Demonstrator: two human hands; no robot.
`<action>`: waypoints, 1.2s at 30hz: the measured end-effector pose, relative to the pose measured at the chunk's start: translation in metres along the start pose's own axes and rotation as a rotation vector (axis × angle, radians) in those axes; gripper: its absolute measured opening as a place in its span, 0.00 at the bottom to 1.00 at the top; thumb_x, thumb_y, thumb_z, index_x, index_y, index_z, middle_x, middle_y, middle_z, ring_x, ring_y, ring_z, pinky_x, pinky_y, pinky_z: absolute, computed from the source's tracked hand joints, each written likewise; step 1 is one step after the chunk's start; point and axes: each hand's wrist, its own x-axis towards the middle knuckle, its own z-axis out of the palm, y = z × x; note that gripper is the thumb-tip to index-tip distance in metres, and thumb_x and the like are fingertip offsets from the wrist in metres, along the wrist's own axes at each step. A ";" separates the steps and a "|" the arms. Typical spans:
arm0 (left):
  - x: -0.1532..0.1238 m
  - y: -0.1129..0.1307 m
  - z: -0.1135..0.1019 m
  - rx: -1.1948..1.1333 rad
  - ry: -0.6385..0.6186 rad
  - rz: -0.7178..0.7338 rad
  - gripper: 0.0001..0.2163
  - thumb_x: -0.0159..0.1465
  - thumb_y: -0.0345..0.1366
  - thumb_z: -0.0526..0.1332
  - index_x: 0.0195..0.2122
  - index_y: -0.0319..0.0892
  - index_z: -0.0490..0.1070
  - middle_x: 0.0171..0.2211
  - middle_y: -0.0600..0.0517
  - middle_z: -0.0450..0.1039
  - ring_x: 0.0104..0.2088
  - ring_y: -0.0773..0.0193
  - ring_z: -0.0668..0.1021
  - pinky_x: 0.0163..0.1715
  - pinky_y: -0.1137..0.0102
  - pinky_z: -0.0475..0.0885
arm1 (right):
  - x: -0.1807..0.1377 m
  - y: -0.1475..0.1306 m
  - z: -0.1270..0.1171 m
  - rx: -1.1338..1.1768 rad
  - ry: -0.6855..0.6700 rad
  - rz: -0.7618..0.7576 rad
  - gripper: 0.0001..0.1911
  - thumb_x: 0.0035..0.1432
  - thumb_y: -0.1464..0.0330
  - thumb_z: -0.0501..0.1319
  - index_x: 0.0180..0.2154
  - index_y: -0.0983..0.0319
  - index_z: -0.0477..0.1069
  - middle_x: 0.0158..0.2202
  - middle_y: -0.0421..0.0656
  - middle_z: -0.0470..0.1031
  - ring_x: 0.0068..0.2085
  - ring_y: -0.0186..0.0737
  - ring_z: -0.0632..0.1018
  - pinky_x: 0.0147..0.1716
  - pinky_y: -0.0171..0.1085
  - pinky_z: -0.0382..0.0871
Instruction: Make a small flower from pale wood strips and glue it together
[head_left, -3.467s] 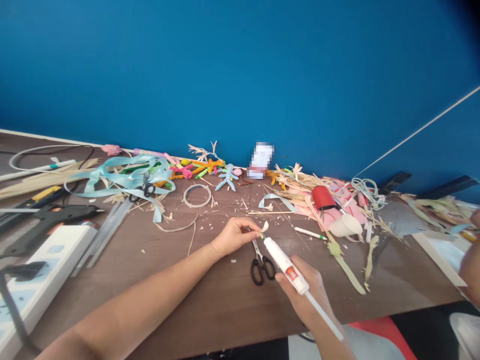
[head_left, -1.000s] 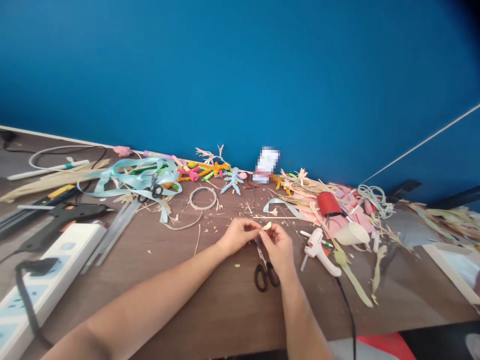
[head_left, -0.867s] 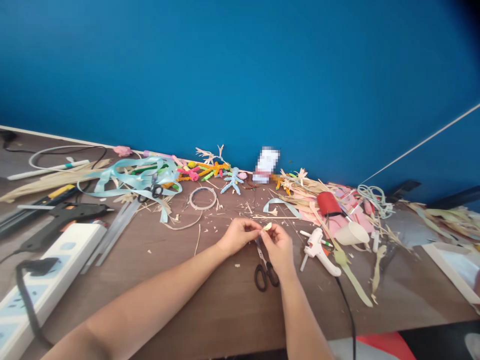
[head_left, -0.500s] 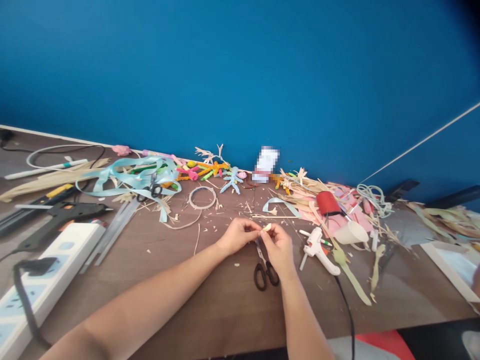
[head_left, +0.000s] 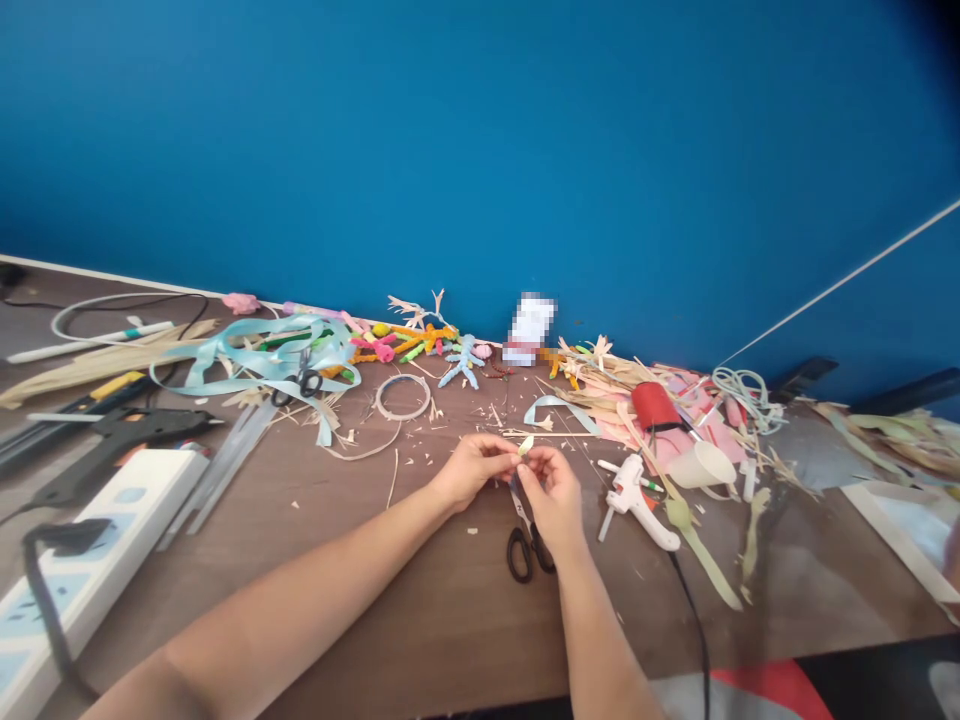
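Note:
Both my hands meet over the middle of the table, fingertips pinched together. Between them a small pale green leaf-shaped piece [head_left: 526, 444] sticks up. My left hand [head_left: 477, 470] grips its lower end from the left, and my right hand [head_left: 553, 492] pinches it from the right; the lower part is hidden by the fingers. Black-handled scissors [head_left: 519, 553] lie on the table just below, partly covered by my right hand. To the right rests a white glue gun [head_left: 636, 505], with a pale green dried strip [head_left: 697, 550] beyond it.
A white power strip [head_left: 82, 545], a black glue gun [head_left: 127, 445] and clear glue sticks [head_left: 221, 480] lie at left. Light-blue ribbon [head_left: 225, 350] and a coil ring [head_left: 403, 398] sit farther back. A red spool [head_left: 654, 407] and white cup [head_left: 703, 465] stand among scraps at right.
The pale green piece now stands more upright between my fingertips, where it was tilted to the right before. Both hands have shifted only slightly.

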 end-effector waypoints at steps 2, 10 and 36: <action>0.000 0.000 0.000 -0.032 0.004 -0.005 0.11 0.41 0.35 0.68 0.24 0.36 0.72 0.21 0.54 0.71 0.20 0.73 0.70 0.23 0.75 0.67 | -0.001 0.000 0.000 0.001 0.007 -0.009 0.05 0.50 0.68 0.57 0.32 0.61 0.63 0.28 0.39 0.66 0.29 0.34 0.70 0.31 0.34 0.65; -0.001 0.000 0.000 -0.143 -0.064 -0.074 0.10 0.43 0.33 0.68 0.26 0.36 0.72 0.24 0.53 0.71 0.23 0.71 0.72 0.23 0.76 0.68 | -0.002 -0.007 0.000 -0.095 0.003 -0.101 0.04 0.51 0.70 0.56 0.31 0.62 0.67 0.28 0.40 0.68 0.30 0.35 0.69 0.31 0.34 0.64; -0.001 0.000 -0.006 0.513 -0.097 0.262 0.07 0.49 0.36 0.63 0.27 0.38 0.75 0.28 0.49 0.70 0.30 0.66 0.71 0.31 0.72 0.67 | -0.001 -0.008 -0.003 -0.142 -0.020 -0.048 0.08 0.48 0.69 0.56 0.19 0.62 0.61 0.20 0.35 0.59 0.21 0.30 0.61 0.21 0.30 0.56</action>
